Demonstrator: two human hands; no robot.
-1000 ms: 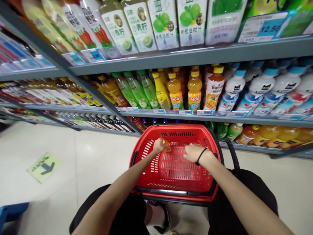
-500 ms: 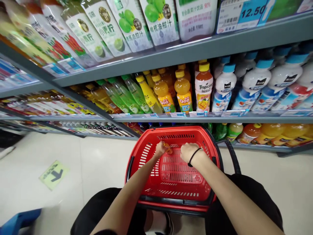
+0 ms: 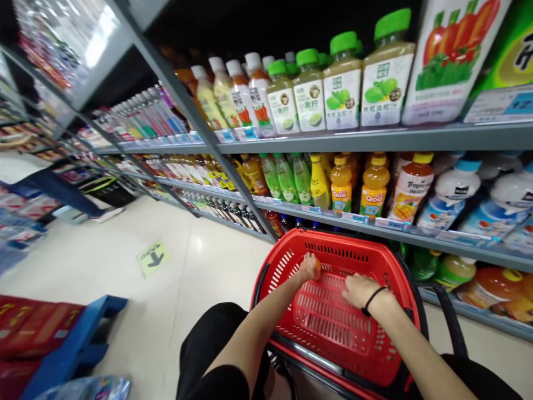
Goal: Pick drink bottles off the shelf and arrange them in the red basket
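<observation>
Both my hands reach down into a red shopping basket (image 3: 333, 319) with slotted walls and black handles. On its far left side, my left hand (image 3: 308, 266) is closed around a small orange bottle (image 3: 317, 270), mostly covered by my fingers. My right hand (image 3: 360, 290), with a black band at the wrist, hovers over the right part of the basket. Its fingers are curled, and what they hold, if anything, is hidden. Beyond the basket stand Qoo orange drink bottles (image 3: 373, 191) and a yellow bottle (image 3: 320, 186) on a shelf.
Shelves of drinks run along the front, with a grey shelf edge (image 3: 375, 139) above the basket. Lower left are a blue pallet (image 3: 70, 344) and red boxes (image 3: 37, 328). A floor arrow sign (image 3: 152, 258) lies left. Farther back, a person (image 3: 54, 183) stands in the aisle.
My view has swung left and up, so the basket and shelves sit farther right in it. Both hands stay inside the basket, the left still around the orange bottle.
</observation>
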